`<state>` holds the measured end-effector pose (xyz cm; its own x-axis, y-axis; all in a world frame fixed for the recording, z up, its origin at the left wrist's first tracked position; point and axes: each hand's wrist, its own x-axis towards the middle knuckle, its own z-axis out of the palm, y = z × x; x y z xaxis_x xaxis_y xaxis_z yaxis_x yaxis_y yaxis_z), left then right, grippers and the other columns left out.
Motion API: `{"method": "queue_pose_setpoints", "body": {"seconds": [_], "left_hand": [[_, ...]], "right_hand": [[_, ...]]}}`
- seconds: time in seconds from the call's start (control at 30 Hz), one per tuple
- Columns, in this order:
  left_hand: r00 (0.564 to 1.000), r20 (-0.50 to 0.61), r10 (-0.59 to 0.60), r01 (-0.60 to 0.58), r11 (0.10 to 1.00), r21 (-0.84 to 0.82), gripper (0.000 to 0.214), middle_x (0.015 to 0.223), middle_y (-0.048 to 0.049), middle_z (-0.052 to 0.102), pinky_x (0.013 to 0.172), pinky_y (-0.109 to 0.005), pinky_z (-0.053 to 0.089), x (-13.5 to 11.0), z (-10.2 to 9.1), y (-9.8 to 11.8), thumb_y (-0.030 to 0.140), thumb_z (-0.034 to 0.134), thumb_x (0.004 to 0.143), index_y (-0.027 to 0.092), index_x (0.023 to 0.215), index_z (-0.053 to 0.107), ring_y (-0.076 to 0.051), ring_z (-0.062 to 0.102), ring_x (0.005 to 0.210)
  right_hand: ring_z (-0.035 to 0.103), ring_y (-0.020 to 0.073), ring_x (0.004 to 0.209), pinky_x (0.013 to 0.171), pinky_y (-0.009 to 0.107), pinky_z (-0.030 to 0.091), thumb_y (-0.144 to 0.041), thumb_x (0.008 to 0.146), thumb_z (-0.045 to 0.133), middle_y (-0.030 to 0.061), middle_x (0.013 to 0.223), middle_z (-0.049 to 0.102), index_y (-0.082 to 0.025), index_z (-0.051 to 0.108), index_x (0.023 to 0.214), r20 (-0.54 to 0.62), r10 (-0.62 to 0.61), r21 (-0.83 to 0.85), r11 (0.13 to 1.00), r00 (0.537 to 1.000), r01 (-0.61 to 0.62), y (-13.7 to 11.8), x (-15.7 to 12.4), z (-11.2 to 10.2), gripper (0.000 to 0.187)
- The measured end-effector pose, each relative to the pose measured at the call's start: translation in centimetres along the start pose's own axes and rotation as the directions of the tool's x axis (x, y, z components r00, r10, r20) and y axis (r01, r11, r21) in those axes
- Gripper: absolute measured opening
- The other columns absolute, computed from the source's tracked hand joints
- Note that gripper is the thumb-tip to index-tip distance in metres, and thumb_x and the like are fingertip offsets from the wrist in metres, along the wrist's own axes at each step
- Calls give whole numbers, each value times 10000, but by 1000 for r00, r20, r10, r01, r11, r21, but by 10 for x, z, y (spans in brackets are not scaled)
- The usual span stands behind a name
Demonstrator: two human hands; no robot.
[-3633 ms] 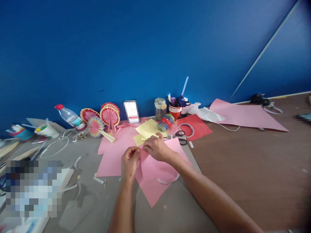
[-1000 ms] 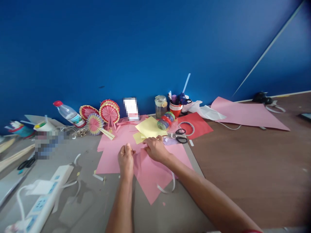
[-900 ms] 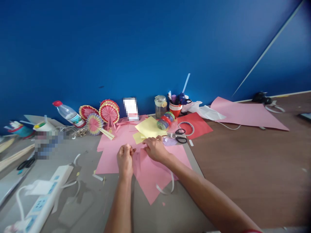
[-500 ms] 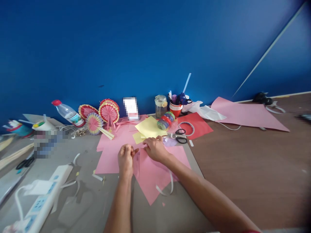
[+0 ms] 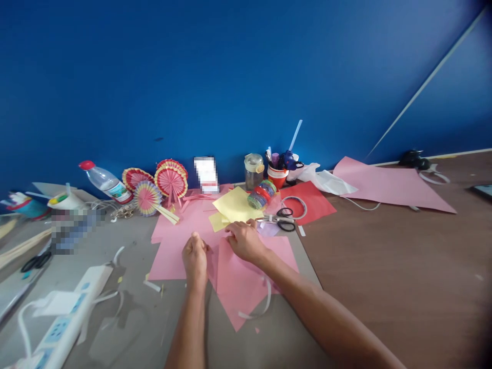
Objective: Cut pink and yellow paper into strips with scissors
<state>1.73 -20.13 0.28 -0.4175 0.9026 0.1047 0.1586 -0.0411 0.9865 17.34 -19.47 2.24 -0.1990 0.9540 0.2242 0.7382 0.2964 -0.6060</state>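
My left hand [image 5: 195,257] is closed in a pinch on the left edge of a pink paper sheet [image 5: 240,287] lying on the grey mat. My right hand [image 5: 243,241] presses down on the same sheet near its top, fingers curled at the edge. A narrow fold in the pink paper runs between the two hands. Yellow sheets [image 5: 234,206] lie just beyond my right hand, and a white paper strip [image 5: 261,307] curls by my right forearm.
Scissors [image 5: 282,221], a stack of tape rolls [image 5: 261,193], a jar [image 5: 253,171] and a red pen cup [image 5: 277,176] stand behind. Paper fans [image 5: 171,180] and a water bottle [image 5: 103,180] sit at back left. A power strip [image 5: 67,312] lies front left; another pink sheet [image 5: 388,185] lies far right.
My left hand slid a little left and down along the pink paper's edge. My right hand stayed on the sheet. The view tipped slightly.
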Motion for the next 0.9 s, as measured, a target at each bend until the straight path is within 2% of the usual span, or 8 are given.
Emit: {"method": "queue_pose_setpoints", "body": {"seconds": [0.13,0.23,0.33,0.43,0.5,0.67,0.8,0.9], "left_hand": [[994,-84,77,-70,994,82,163,709,15,576,624,-253,462,3,-2,1,368,557,797,206,778,549,-129,558,627],[989,-110,102,-87,987,133,218,749,6,607,689,-273,466,1,-3,7,360,597,765,211,923,578,-154,592,695],[990,-40,135,-120,958,260,263,644,1,605,685,-299,469,-3,-3,14,421,467,845,207,887,614,-178,599,662],[977,55,205,-211,917,338,317,842,-59,673,780,-321,477,-6,-2,17,474,487,819,199,867,637,-206,624,832],[976,134,174,-210,915,344,333,912,-72,678,810,-330,476,-7,-1,16,499,564,769,196,882,644,-216,620,877],[945,328,10,-141,915,379,229,798,-30,677,783,-326,452,-6,-2,10,424,597,738,213,811,646,-202,598,786],[936,351,-38,-102,922,372,199,691,4,628,675,-275,422,-5,-6,6,399,556,755,211,753,621,-170,556,680],[925,375,-61,-78,935,346,229,668,10,606,617,-251,409,-6,-7,8,413,529,767,200,735,605,-159,548,647]], "right_hand": [[616,190,878,885,372,249,-153,812,534,51,929,711,-191,640,929,-11,5,12,1000,1000,-5,0,0,0,162],[616,193,876,883,372,251,-148,810,536,53,932,713,-192,639,934,-21,6,20,1000,1000,-6,0,1,-1,167],[616,205,879,879,377,254,-134,796,550,63,929,716,-190,642,933,-44,-1,36,999,999,3,0,1,-2,174],[619,206,851,866,380,257,-137,791,572,68,914,719,-187,646,926,-66,-1,51,999,998,4,0,0,-2,162],[620,206,846,862,382,256,-148,795,578,67,913,719,-190,647,921,-83,-3,58,998,997,8,0,1,-3,150],[619,193,844,879,386,247,-158,791,595,47,891,711,-191,647,917,-104,2,73,997,995,6,0,1,-5,140],[610,172,795,887,384,261,-178,763,638,10,786,680,-189,656,906,-66,38,154,988,997,-27,0,3,-9,145],[595,143,733,883,361,304,-169,713,675,-28,736,646,-195,663,912,30,56,288,956,998,-63,1,6,-19,201]]}}
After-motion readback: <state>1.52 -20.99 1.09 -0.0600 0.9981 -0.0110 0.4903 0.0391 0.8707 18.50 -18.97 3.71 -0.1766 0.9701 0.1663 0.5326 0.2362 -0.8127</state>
